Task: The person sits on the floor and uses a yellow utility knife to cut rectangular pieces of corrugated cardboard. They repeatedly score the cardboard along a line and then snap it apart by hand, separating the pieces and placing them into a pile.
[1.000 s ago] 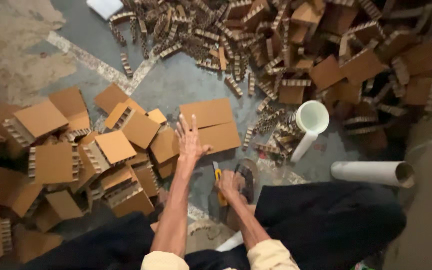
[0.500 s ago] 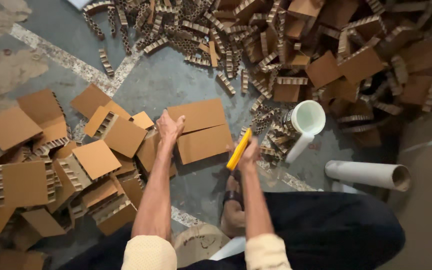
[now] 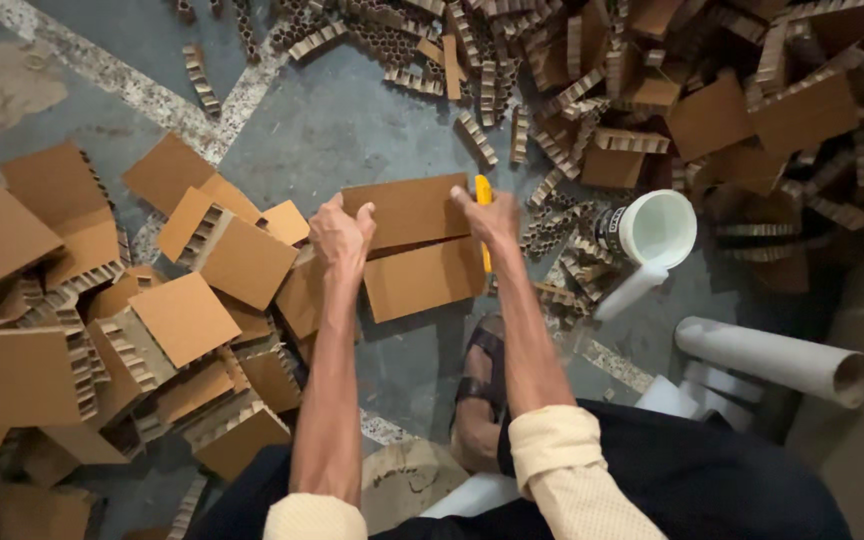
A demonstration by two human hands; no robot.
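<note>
Cutting a honeycomb cardboard panel [image 3: 407, 210] on the floor.
I pin it with my left hand [image 3: 340, 235], fingers curled on its edge; my right hand [image 3: 492, 215], closed around the yellow utility knife [image 3: 483, 192], should cut away from those fingers.

The yellow cutter [image 3: 482, 200] is mostly hidden inside the right hand [image 3: 490, 218]; only its top end and a thin strip under the grip show. The blade cannot be seen. The left hand [image 3: 340, 232] covers the near left edge of the top cardboard sheet [image 3: 410, 208], and that sheet hides part of the sheet below it [image 3: 422, 282]. Far above and to the right of the grip, the pile of cardboard strips [image 3: 712, 90] is cut off by the picture's edge. To the left, the cardboard blocks [image 3: 42, 360] are cut off too.
</note>
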